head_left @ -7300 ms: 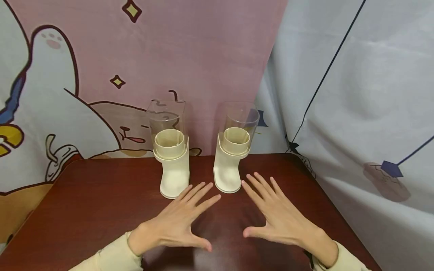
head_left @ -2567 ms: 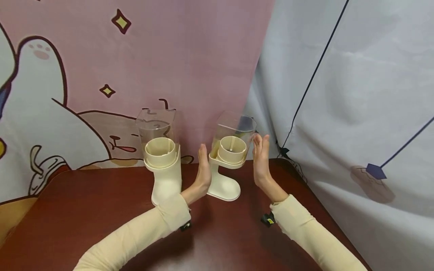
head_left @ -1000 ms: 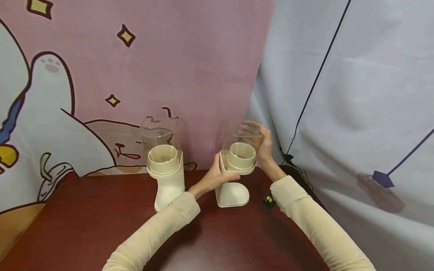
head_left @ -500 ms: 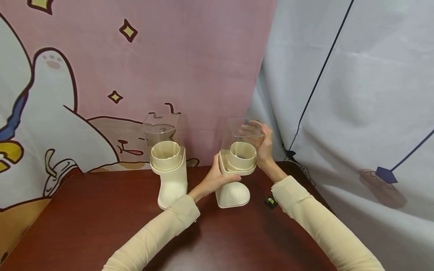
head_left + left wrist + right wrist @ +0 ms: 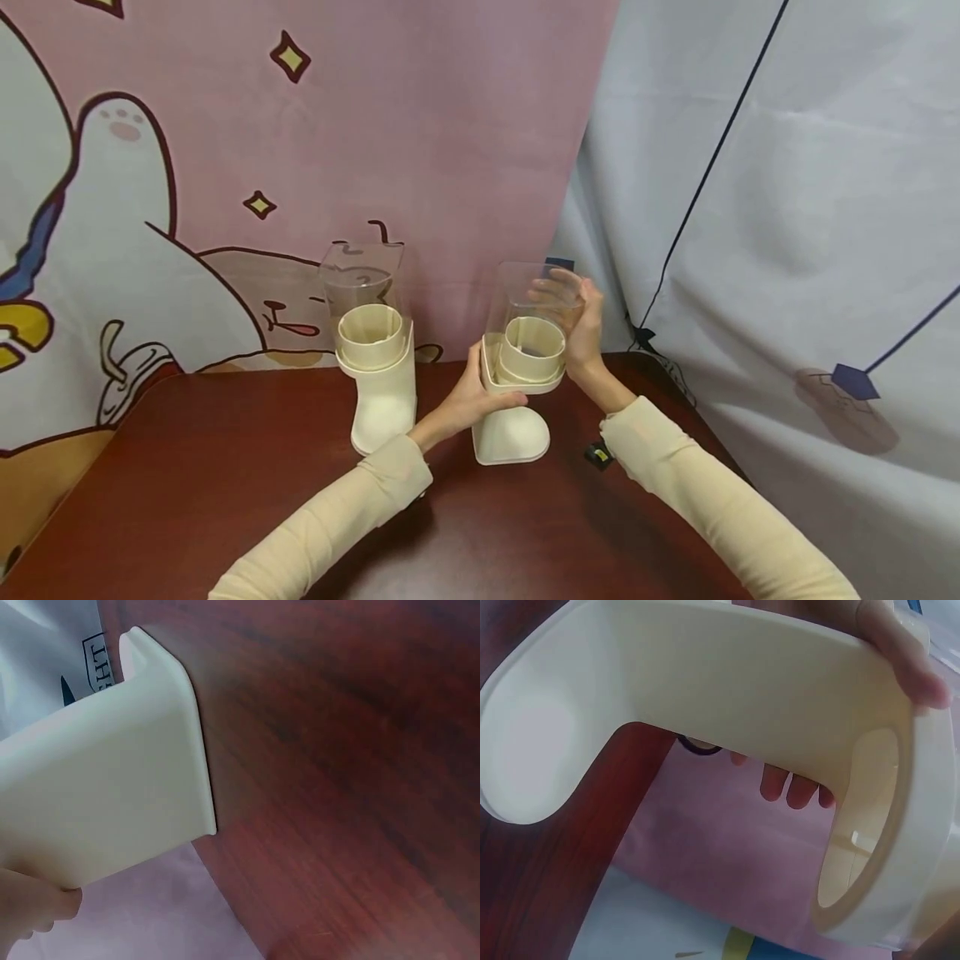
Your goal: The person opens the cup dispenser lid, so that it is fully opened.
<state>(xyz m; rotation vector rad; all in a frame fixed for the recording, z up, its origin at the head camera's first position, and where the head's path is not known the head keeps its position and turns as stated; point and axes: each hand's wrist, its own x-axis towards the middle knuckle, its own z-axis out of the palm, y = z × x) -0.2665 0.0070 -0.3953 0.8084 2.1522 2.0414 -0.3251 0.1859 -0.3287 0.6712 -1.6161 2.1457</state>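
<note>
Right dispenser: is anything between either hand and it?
Nothing visible. The left hand already grips the right dispenser at its cream stand, and the right hand holds its clear container. The other dispenser stands apart, to the left.

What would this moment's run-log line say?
left hand: grips right dispenser under its collar | right hand: holds its clear container | left dispenser: untouched | both on table

Cream base [image 5: 112,780] on dark wooden table [image 5: 337,772], hand [image 5: 30,911] (fingertips only) touching its corner
</note>
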